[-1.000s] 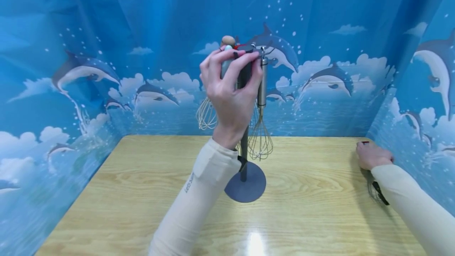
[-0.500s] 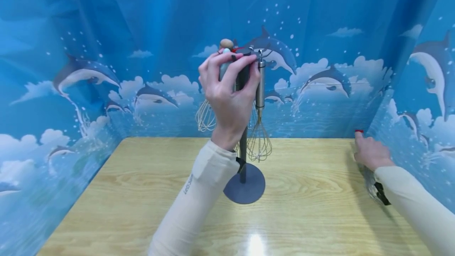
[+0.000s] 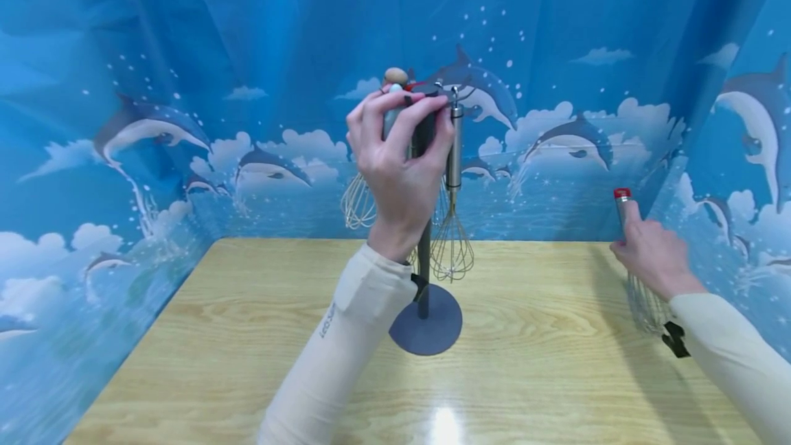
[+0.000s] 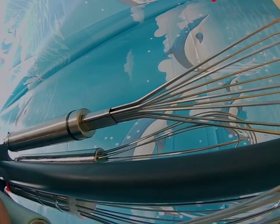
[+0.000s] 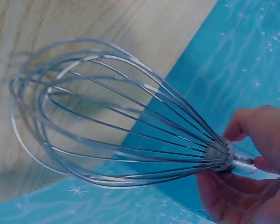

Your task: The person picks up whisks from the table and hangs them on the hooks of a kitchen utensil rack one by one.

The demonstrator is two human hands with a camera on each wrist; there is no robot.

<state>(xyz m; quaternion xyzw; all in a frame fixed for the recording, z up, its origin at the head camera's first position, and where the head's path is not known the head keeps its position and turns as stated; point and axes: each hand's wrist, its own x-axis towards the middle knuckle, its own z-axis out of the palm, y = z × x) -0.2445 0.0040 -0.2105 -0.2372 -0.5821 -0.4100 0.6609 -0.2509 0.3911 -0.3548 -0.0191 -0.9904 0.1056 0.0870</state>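
My left hand (image 3: 402, 150) grips the top of a dark upright stand (image 3: 426, 325) with a round base. From the stand hangs a steel whisk (image 3: 454, 150), just right of the fingers. A pale wire whisk (image 3: 357, 203) shows left of the wrist, its handle partly hidden by the hand. In the left wrist view, several whisks lie along the dark pole (image 4: 144, 175). At the far right my right hand (image 3: 658, 256) holds another whisk by its handle, red end (image 3: 622, 193) up. The right wrist view shows its wire loops (image 5: 107, 116) over the table.
The stand rises from a light wood table (image 3: 278, 307). Behind and to both sides hangs a blue dolphin-print curtain (image 3: 296, 33), close to the right hand. A rounded wooden handle end (image 3: 395, 76) and a pale blue handle (image 3: 391, 119) stick up at the stand's top.
My right hand has lifted the whisk off the table at the right, its red end rising into fuller view. The left hand has stayed at the stand's top.
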